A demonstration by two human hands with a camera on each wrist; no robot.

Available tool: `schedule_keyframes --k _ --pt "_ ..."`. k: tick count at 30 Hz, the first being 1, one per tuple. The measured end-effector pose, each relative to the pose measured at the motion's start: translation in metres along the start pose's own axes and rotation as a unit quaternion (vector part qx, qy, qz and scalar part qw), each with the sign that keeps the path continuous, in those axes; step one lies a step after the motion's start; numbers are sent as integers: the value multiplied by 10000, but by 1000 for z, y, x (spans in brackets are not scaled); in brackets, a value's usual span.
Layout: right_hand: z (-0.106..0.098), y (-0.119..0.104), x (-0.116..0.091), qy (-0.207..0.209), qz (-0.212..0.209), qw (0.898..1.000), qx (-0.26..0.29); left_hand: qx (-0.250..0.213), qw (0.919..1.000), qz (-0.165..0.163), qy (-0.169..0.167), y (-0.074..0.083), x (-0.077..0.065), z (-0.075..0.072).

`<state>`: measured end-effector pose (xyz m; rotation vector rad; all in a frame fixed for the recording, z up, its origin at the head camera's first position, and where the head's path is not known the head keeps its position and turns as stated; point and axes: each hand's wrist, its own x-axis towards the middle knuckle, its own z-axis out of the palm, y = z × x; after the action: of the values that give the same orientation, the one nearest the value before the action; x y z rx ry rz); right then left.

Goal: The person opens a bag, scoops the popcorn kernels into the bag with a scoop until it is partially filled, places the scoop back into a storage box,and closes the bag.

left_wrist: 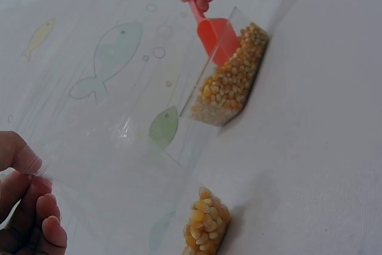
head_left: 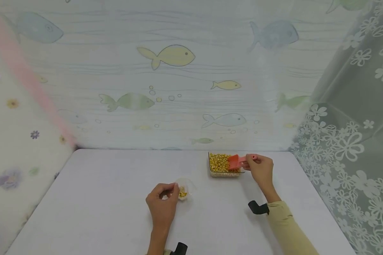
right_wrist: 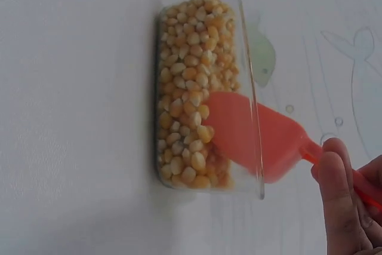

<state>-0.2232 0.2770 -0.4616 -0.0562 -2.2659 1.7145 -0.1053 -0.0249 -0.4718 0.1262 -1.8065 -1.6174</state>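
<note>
My right hand (head_left: 260, 171) grips the handle of a red plastic scoop (right_wrist: 262, 138). The scoop's blade dips into yellow corn kernels (right_wrist: 185, 88) that fill much of a clear rectangular container (head_left: 225, 174). Nearer to me, my left hand (head_left: 163, 202) pinches the edge of a clear plastic bag (left_wrist: 119, 171) between thumb and fingers. The bag stands on the table with its mouth spread, and a small heap of corn kernels (left_wrist: 206, 225) lies at its bottom. It is to the left of the container and closer to my body.
A white table (head_left: 108, 198) carries both the container and the bag. Behind it hangs a pale curtain with printed fish (head_left: 175, 56), and a flowered sheet (head_left: 348, 148) borders the right side. Black wrist mounts (head_left: 257, 208) sit on both arms.
</note>
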Motion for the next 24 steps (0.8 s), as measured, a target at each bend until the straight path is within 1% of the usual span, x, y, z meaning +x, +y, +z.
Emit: schedule_keyframes --k 2,5,9,11,15,19,21,24 --pt "-3 4 2 46 360 9991 222 -19 10000 24 -7 8 1 0" --pt "-7 11 4 69 953 9948 360 -11 10000 89 -13 20 2 -1" --pt "-11 18 5 -18 1580 9855 624 32 9999 117 -11 25 3 -2" --pt "-12 21 5 -102 1829 9789 908 34 10000 87 -17 24 3 -2" --pt "-12 26 5 -215 2306 9611 1507 8 10000 12 -6 21 4 -2" --pt "-12 30 5 -204 2593 9425 2097 5 10000 52 5 18 4 -1" --pt "-12 31 5 -224 2697 9325 2391 0 10000 74 11 13 5 0" --pt "-12 32 5 -294 2748 9236 2656 -61 10000 71 2 -3 7 2"
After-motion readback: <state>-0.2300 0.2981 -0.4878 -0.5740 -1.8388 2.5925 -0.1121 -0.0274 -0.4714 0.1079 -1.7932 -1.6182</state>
